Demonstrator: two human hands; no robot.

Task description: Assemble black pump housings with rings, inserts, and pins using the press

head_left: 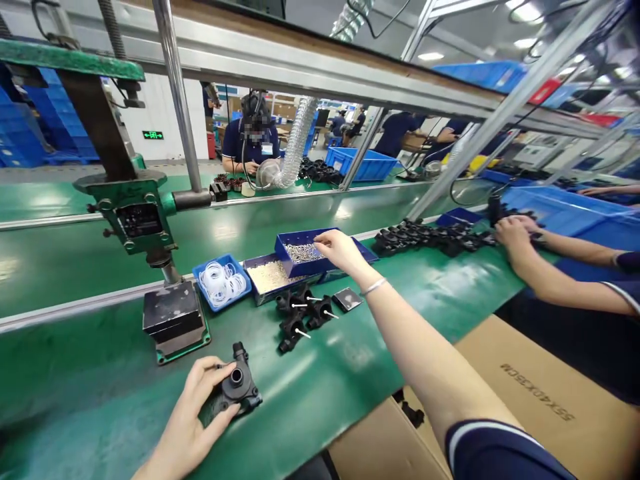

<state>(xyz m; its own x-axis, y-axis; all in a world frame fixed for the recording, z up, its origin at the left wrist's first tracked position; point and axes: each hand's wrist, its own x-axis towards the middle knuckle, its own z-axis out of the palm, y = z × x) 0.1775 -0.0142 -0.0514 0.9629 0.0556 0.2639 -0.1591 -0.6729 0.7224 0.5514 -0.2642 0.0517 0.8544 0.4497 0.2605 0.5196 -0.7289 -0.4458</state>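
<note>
My left hand (203,407) grips a black plastic pump housing (241,383) by its sides; the part rests on the green bench with its round port facing up. Over at the back, my right hand (340,247) reaches to a blue bin (310,269) of small metal pins or screws (301,253). Its thumb and fingertips are pinched together at the bin's edge, and whatever is between them is too small to make out. Between the hands stand several black housings (295,327) with white shafts sticking out.
A press (175,313) stands at the left. Beside it are a blue basket (213,307) of white rings and a tray (257,297) of small pale parts. A dark square block (347,299) lies near my right forearm. At the right, a co-worker's hands (517,237) handle black parts.
</note>
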